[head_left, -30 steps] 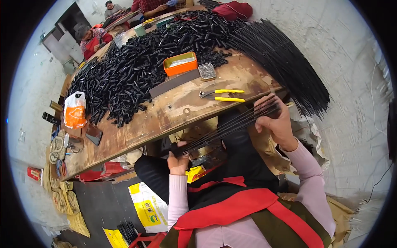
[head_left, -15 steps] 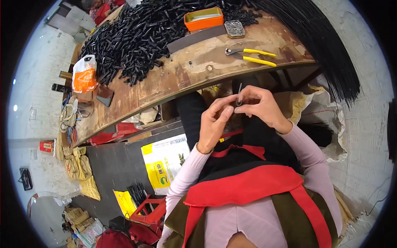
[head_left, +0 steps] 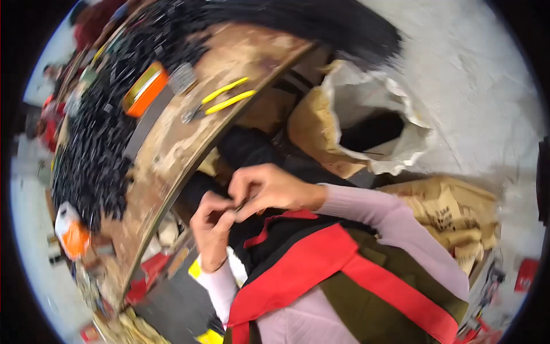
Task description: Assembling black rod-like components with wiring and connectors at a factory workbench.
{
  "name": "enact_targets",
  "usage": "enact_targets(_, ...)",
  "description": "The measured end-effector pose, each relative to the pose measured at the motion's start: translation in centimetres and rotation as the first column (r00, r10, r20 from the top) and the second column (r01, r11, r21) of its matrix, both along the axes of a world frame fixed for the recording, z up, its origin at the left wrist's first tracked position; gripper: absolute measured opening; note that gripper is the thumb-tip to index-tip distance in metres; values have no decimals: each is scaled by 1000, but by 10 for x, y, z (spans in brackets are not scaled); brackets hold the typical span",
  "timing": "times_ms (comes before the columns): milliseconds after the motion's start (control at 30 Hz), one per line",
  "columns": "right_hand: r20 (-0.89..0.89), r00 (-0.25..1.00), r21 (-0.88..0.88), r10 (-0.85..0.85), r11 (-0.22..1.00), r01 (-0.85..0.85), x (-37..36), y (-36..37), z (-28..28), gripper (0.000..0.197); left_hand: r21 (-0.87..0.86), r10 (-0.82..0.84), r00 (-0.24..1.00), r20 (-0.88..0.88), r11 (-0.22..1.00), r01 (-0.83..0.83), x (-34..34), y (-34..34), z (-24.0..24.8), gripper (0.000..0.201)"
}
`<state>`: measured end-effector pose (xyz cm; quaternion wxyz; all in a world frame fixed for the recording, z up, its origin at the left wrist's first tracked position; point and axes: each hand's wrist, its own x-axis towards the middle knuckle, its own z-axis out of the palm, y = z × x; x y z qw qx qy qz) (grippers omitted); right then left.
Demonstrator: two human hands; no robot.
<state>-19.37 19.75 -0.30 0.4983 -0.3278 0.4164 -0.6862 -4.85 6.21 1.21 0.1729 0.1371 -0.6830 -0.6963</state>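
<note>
Over my lap, below the bench's edge, both hands meet fingertip to fingertip. My left hand (head_left: 211, 229) pinches at one side of a small dark piece (head_left: 245, 203), and my right hand (head_left: 278, 189) pinches at the other. The fingers cover most of the piece, and blur hides its exact kind. On the wooden bench (head_left: 166, 152) lie end-cutting pincers (head_left: 229, 102) with yellow handles, jaws toward the left. A large heap of short black tubular pieces (head_left: 91, 155) spreads along the bench's far side.
An orange box (head_left: 150, 98) and a small grey square tin (head_left: 182, 78) sit by the heap. Long black rods (head_left: 344, 26) overhang the bench's far end. Right of my legs stands an open pale sack (head_left: 421, 135) with dark contents; a brown paper sack (head_left: 447, 212) lies behind it.
My view has swung to the right, bringing the open sack and brown paper sack into sight. Both hands have come closer to my body, still pinched together. The thin rod seen upright between them no longer shows.
</note>
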Motion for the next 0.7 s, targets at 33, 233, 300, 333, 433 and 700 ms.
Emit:
enact_targets(33,2,996,-33,-86,996,86,-1,6,-5,20,-57,48,999,16,997,-47,-8,9,2,11)
enact_targets(233,69,973,-31,-222,974,224,8,-3,5,27,241,307,944,-116,931,-273,-8,30,-7,12)
enact_targets(300,75,993,-45,-96,994,100,3,-10,6,27,310,175,984,-38,938,-154,1,13,-2,18)
enact_targets(333,56,998,-58,-14,998,18,1,-13,11,28,304,193,980,-48,937,-170,3,7,1,18)
enact_targets(433,26,987,-39,157,987,-156,-10,-22,19,28,339,7,990,-138,940,40,2,-7,5,24)
enact_targets(700,258,833,-270,489,865,-423,-26,-57,-6,25,478,-73,959,-275,855,202,0,-23,-1,25)
